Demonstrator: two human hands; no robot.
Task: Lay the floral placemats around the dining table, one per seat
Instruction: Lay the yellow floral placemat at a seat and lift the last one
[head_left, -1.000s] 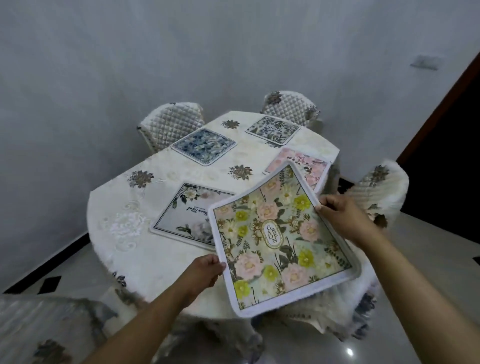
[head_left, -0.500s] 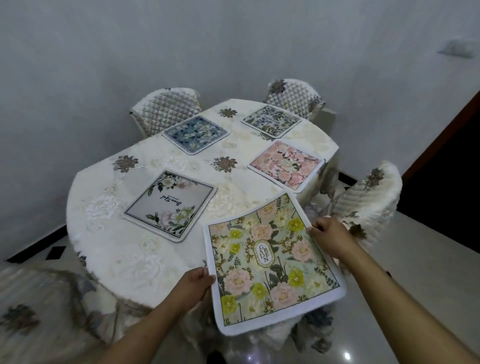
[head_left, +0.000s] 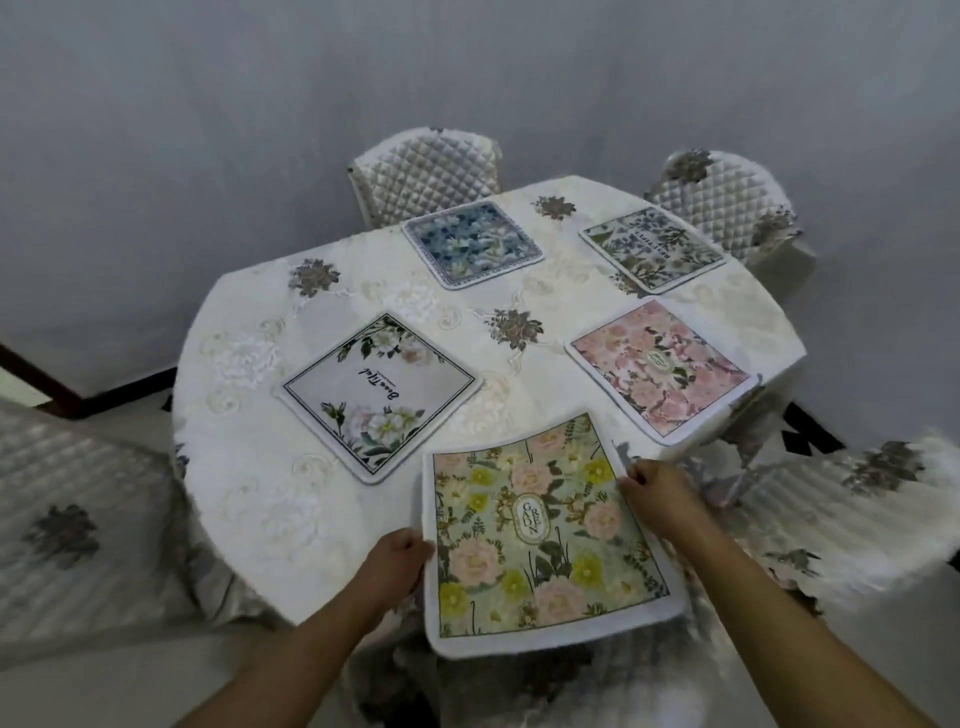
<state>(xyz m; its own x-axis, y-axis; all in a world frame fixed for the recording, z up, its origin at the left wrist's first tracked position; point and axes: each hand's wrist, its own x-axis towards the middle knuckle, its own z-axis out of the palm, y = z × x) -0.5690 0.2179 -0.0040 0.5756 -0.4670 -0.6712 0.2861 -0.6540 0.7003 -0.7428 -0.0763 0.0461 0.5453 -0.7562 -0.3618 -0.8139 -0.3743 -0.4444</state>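
I hold a green and yellow floral placemat (head_left: 540, 525) over the near edge of the dining table (head_left: 270, 499). My left hand (head_left: 397, 564) grips its left edge and my right hand (head_left: 660, 496) grips its right edge. Its far edge is over the tablecloth, while its near part hangs past the table's rim. Several other placemats lie flat on the table: a white one with flowers (head_left: 382, 395), a blue one (head_left: 472, 241), a pale one with dark leaves (head_left: 652, 247) and a pink one (head_left: 660, 366).
Quilted chairs stand around the table: two at the far side (head_left: 426, 166) (head_left: 727, 197), one at the right (head_left: 852, 509) and one at the left (head_left: 67, 525). A grey wall runs behind. Glossy floor shows at the bottom.
The view has shifted to the near side of the table. The green placemat has come down and toward me, from covering the pink and white mats to the near edge.
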